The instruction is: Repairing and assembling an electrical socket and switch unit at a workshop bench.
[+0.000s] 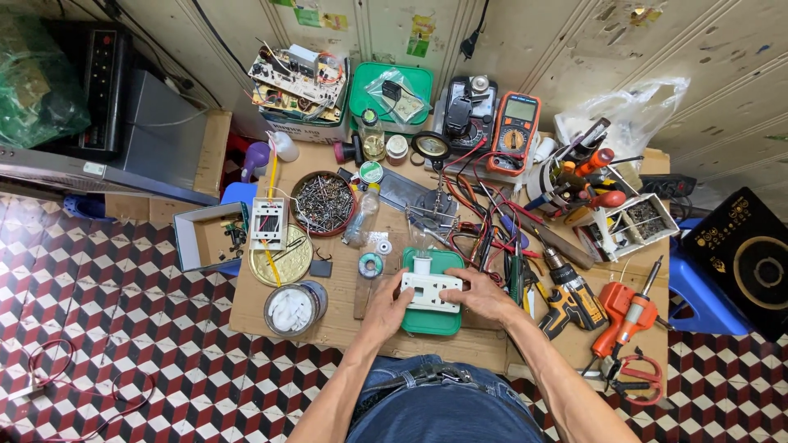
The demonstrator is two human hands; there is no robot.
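White plastic device (430,292), flat, rectangular, lying on green lid (432,321), cluttered workbench centre.

Your white plastic unit (428,290) lies on the lid (432,318); left of it the cup (293,308), right the drill (566,295).

orange multimeter (513,131), grey screen | clear plastic bag (628,111), table's far right

The person's forearms are bare, with no sleeves, watch or rings showing on the left hand (386,305) or right hand (483,297). At six o'clock sit blue denim jeans (439,410), with a dark belt (423,377) at the waistband.
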